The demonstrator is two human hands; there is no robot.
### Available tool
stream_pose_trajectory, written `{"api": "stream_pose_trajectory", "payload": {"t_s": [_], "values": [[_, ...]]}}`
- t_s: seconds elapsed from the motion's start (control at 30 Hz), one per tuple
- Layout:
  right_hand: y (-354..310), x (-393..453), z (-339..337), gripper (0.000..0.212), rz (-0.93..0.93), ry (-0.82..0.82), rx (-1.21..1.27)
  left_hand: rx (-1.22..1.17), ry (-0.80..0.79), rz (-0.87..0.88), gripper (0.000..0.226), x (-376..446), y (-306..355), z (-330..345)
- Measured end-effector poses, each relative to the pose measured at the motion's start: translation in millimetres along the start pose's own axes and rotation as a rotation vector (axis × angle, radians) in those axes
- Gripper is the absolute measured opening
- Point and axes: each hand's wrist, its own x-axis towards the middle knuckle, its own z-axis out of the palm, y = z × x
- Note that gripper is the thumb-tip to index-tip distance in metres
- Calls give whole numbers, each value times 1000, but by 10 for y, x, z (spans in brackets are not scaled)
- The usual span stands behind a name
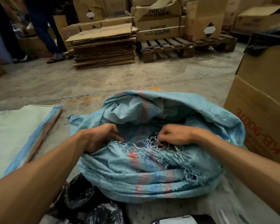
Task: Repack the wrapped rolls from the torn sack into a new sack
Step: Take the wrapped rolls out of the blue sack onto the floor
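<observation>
A light-blue woven sack (152, 180) with red and blue stripes sits crumpled on the floor in front of me, its near rim frayed into loose threads. My left hand (99, 138) grips the near rim on the left with curled fingers. Over on the right, my right hand (173, 135) clutches the frayed rim, fingers curled into the threads. The sack's mouth gapes open and something dark shows deep inside. Dark plastic-wrapped rolls (81, 194) lie on the floor at the bottom left. A pale green sack (18, 131) lies flat to the left.
A large cardboard box (262, 113) stands close on the right. Flattened cardboard (103, 50) is stacked beyond the bare concrete, beside a wooden pallet (184, 46) carrying boxes. A person's legs (44, 29) stand at the far left.
</observation>
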Motion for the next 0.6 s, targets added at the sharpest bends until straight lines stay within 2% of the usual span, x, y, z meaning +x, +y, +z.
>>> {"api": "stream_pose_trajectory", "payload": {"t_s": [0.07, 0.13, 0.17, 0.23, 0.27, 0.33, 0.43, 0.47, 0.53, 0.6], "values": [[57, 138, -11, 26, 46, 217, -19, 274, 219, -22, 33, 44, -82, 5], [89, 244, 19, 19, 117, 330, -117, 553, 272, -48, 39, 49, -142, 86], [99, 272, 43, 17, 167, 307, -160, 613, 252, -67, 40, 19, -141, 142], [86, 284, 104, 20, 243, 185, -226, 576, 258, -23, 36, 22, -116, 191], [73, 281, 140, 24, 265, 147, -248, 543, 285, 27, 34, 1, -98, 217], [32, 235, 185, 27, 289, 173, -271, 554, 411, 200, 41, 5, -51, 289], [-115, 122, 140, 26, 285, 390, -345, 948, 688, 484, 47, -223, 89, 426], [-175, 69, 110, 28, 256, 481, -382, 992, 775, 554, 47, -332, 147, 469], [-294, -48, 19, 33, 171, 632, -424, 918, 868, 652, 47, -501, 250, 501], [-411, -190, -69, 33, 93, 752, -413, 736, 867, 685, 47, -642, 289, 481]]}}
